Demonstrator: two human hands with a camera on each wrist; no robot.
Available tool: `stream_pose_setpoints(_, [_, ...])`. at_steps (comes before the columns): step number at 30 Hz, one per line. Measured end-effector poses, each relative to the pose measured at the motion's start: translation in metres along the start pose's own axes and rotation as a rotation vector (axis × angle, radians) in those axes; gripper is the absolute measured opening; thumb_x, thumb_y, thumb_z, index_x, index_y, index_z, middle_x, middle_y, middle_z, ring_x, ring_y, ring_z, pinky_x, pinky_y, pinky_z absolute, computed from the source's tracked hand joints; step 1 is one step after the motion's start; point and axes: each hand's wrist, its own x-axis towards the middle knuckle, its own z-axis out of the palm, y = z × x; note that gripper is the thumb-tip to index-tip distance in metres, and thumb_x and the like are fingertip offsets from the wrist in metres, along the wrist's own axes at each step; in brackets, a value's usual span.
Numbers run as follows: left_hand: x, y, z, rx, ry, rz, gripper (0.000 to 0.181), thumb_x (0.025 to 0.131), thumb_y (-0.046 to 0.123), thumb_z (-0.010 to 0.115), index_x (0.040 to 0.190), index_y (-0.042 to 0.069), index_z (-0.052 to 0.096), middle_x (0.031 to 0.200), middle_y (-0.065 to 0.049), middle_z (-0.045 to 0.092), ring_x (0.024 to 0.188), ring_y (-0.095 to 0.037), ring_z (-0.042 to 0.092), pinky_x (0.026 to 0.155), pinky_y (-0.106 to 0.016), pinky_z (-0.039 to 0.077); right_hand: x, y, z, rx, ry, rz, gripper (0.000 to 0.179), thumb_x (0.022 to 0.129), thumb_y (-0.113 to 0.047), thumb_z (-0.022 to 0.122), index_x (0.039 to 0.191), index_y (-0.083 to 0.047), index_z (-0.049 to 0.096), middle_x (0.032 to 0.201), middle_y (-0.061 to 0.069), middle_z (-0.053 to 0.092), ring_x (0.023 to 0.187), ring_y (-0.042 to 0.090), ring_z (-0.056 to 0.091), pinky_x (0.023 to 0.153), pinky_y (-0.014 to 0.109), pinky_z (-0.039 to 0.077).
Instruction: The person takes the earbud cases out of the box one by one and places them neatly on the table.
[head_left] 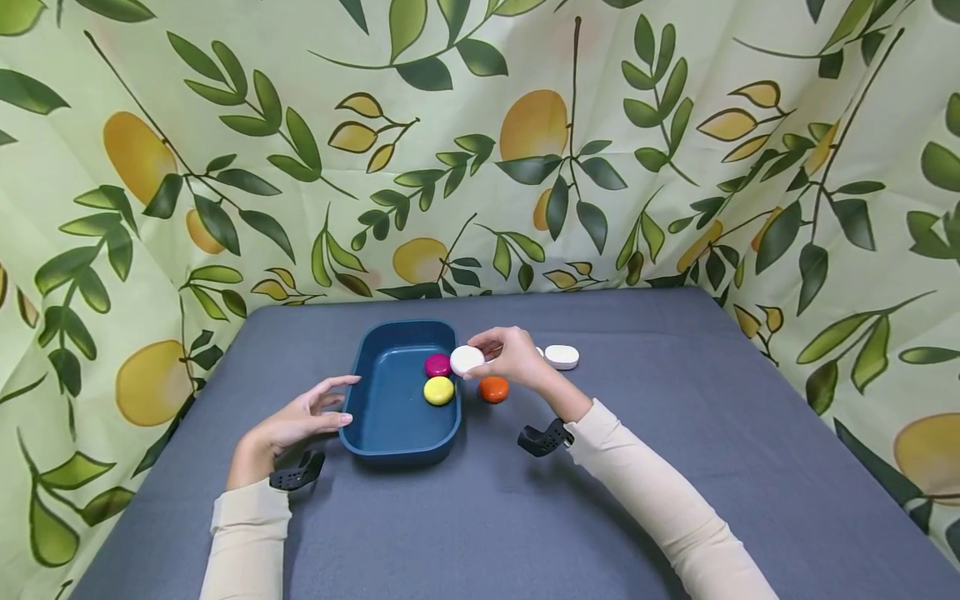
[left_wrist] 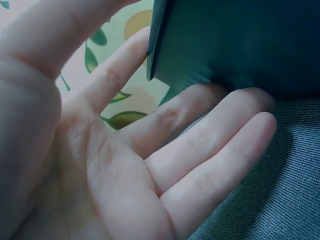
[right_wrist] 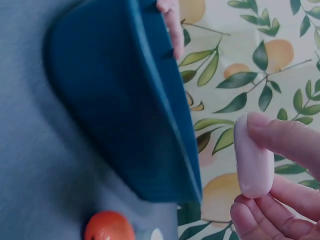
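My right hand (head_left: pixel 516 357) pinches a white rounded disc (head_left: pixel 467 361) between thumb and fingers, at the right rim of a blue tray (head_left: pixel 390 454). In the right wrist view the disc (right_wrist: pixel 254 159) is seen edge-on, thick and smooth, apart from the tray wall (right_wrist: pixel 115 95). A magenta disc (head_left: pixel 438 365) and a yellow disc (head_left: pixel 438 391) lie inside the tray, near its right wall. Fairly straight fingers of my left hand (head_left: pixel 296 419) touch the tray's left rim; in the left wrist view they rest against its outer side.
An orange disc (head_left: pixel 493 389) lies on the grey cloth, right of the tray. Behind my right hand sits a white oval piece (head_left: pixel 562 357), with another white piece mostly hidden beside it. A fruit-and-leaf patterned curtain (head_left: pixel 480 167) hangs around the table.
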Motion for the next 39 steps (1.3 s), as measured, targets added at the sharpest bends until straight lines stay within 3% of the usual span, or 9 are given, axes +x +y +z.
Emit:
stream_pose_setpoints(4, [0.0, 0.001, 0.0, 0.0, 0.002, -0.006, 0.072, 0.092, 0.021, 0.064, 0.151, 0.01, 0.024, 0.15, -0.034, 0.027, 0.133, -0.046, 0.042, 0.102, -0.049, 0.051, -0.006, 0.011, -0.005, -0.003, 0.011, 0.035, 0.047, 0.067, -0.015, 0.088, 0.108, -0.003, 0.071, 0.099, 0.014, 0.074, 0.086, 0.021, 0.066, 0.077, 0.025, 0.057])
stream_pose_setpoints(11, [0.0, 0.0, 0.0, -0.01, 0.002, -0.021, 0.071, 0.093, 0.021, 0.063, 0.151, 0.011, 0.023, 0.152, -0.034, 0.024, 0.138, -0.05, 0.033, 0.104, -0.052, 0.048, -0.015, 0.031, -0.014, -0.018, 0.036, 0.045, 0.048, 0.067, -0.016, 0.087, 0.109, 0.0, 0.071, 0.101, 0.017, 0.074, 0.086, 0.021, 0.067, 0.075, 0.024, 0.057])
stream_pose_setpoints(19, [-0.001, -0.001, 0.0, -0.026, 0.003, -0.014, 0.071, 0.093, 0.021, 0.062, 0.151, 0.01, 0.022, 0.153, -0.035, 0.02, 0.139, -0.052, 0.029, 0.105, -0.053, 0.047, -0.024, 0.05, -0.021, -0.014, 0.067, 0.024, 0.043, 0.065, -0.01, 0.087, 0.103, 0.005, 0.071, 0.092, 0.02, 0.074, 0.072, 0.006, 0.06, 0.065, 0.016, 0.05])
stream_pose_setpoints(29, [-0.001, -0.002, 0.001, -0.031, 0.014, 0.001, 0.071, 0.092, 0.021, 0.063, 0.15, 0.009, 0.025, 0.151, -0.035, 0.024, 0.139, -0.05, 0.03, 0.104, -0.05, 0.049, -0.029, 0.078, -0.018, -0.013, 0.092, 0.047, 0.043, 0.065, -0.007, 0.086, 0.101, 0.009, 0.07, 0.091, 0.023, 0.073, 0.072, 0.008, 0.063, 0.065, 0.014, 0.05])
stream_pose_setpoints(39, [-0.001, 0.0, 0.001, -0.023, 0.014, -0.01, 0.07, 0.092, 0.021, 0.063, 0.151, 0.01, 0.024, 0.152, -0.034, 0.023, 0.139, -0.051, 0.029, 0.105, -0.053, 0.047, -0.029, 0.093, -0.014, -0.028, 0.111, 0.105, 0.044, 0.064, -0.008, 0.087, 0.101, 0.007, 0.071, 0.087, 0.021, 0.074, 0.068, 0.001, 0.059, 0.063, 0.014, 0.049])
